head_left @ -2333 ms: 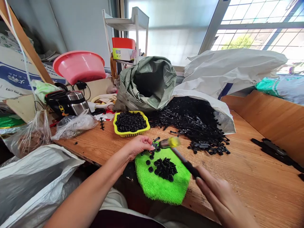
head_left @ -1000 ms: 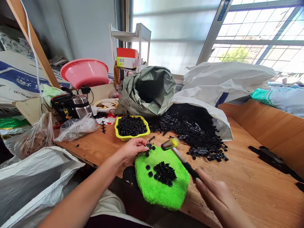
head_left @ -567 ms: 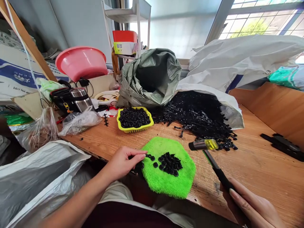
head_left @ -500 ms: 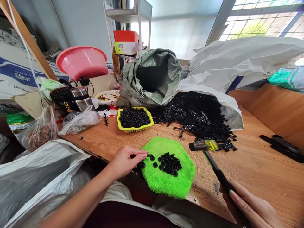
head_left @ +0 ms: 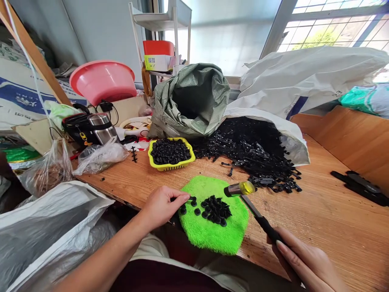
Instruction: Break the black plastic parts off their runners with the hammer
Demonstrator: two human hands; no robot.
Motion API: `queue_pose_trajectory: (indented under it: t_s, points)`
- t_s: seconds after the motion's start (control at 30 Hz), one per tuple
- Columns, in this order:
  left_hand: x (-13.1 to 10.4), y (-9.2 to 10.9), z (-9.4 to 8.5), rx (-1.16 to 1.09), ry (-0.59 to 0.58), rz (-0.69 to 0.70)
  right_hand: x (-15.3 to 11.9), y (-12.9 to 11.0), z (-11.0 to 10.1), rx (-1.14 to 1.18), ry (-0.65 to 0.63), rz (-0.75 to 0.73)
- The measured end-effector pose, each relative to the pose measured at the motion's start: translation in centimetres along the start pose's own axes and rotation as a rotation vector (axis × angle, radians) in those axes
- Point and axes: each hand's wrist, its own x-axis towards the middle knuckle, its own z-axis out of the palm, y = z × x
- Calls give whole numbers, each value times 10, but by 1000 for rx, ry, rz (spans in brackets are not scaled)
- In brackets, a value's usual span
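Between thumb and fingertips, my left hand (head_left: 165,205) pinches a small black plastic part (head_left: 192,198) at the left side of a bright green cloth pad (head_left: 209,241). My right hand (head_left: 299,255) is wrapped round the black grip of a hammer (head_left: 264,223). Its head, with one black face and one yellow see-through face, hangs over the pad's upper right edge. A heap of small black round-headed pieces (head_left: 216,211) lies in the middle of the pad. A few loose ones sit close to my left fingertips.
A yellow basket (head_left: 172,166) full of black pieces stands behind the pad. Many black parts (head_left: 258,150) spill from a white sack (head_left: 300,144) at the back right. A green-grey woven sack (head_left: 161,109) gapes open. A steel flask (head_left: 105,127) and plastic bags (head_left: 101,156) stand left.
The hammer and my right hand have moved left, bringing the hammer head over the pad's edge. My left hand keeps its pinch on the black part at nearly the same spot.
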Motion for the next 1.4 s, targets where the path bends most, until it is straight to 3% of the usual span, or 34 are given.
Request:
queue_pose_trajectory:
  t_s: [0.23, 0.43, 0.67, 0.9, 1.03, 1.2, 1.4]
  points:
    - [3, 1, 3, 31, 2, 7, 16, -8, 2, -93, -48, -274]
    - [2, -7, 2, 14, -2, 10, 22, -16, 6, -55, -51, -276]
    - [0, -2, 1, 98, 8, 60, 27, -27, 4, -122, -110, -235]
    - [-1, 7, -1, 288, 23, 58, 35, -39, 13, -466, -223, -333]
    - [-2, 12, -3, 351, 31, 46, 37, -38, 12, -381, -212, -297]
    - [-1, 14, -2, 433, -4, 50, 40, -35, 12, -539, -274, -290]
    - [0, 11, -1, 467, -25, 69, 37, -38, 15, -490, -226, -304]
